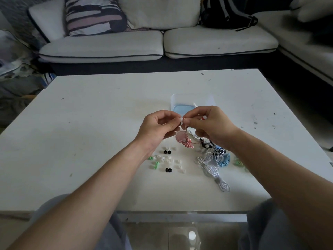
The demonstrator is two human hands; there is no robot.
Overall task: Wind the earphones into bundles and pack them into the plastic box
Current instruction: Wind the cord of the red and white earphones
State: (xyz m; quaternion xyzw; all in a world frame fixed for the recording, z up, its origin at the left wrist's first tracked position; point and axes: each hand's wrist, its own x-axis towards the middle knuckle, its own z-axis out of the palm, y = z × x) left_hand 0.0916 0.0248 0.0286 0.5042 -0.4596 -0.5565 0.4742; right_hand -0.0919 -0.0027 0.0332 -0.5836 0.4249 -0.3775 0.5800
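Two hands meet just above the middle of the frame in the head view, raised over a white worktop point(90, 123) with their fingertips nearly touching. The left hand point(158, 127) pinches a small white bud at the top end of a pink earphone point(182, 137) between thumb and forefinger. The right hand point(210, 125) has its fingers curled round the same cable just beside that pinch. A loose coil of the pink earphone hangs below the two hands, and its pink-and-white striped tail trails down to the worktop. Directly behind the hands, a little above centre, stands the clear plastic box point(173, 100) with a pale blue bottom; the hands hide its near edge, and I cannot tell whether anything lies inside. Below the right hand, right of centre, a tangled pile of earphones point(219, 156) lies on the worktop, with white, black-and-white striped and blue cables mixed together. A white earphone bundle point(217, 175) stretches from that pile toward the lower edge of the worktop. Below the left hand, many loose ear tips point(166, 160) in white, green and black are scattered near one another. Across the top of the frame runs a light sofa point(100, 49) carrying a striped cushion point(93, 15) at upper left and a black backpack point(227, 15) at upper right.
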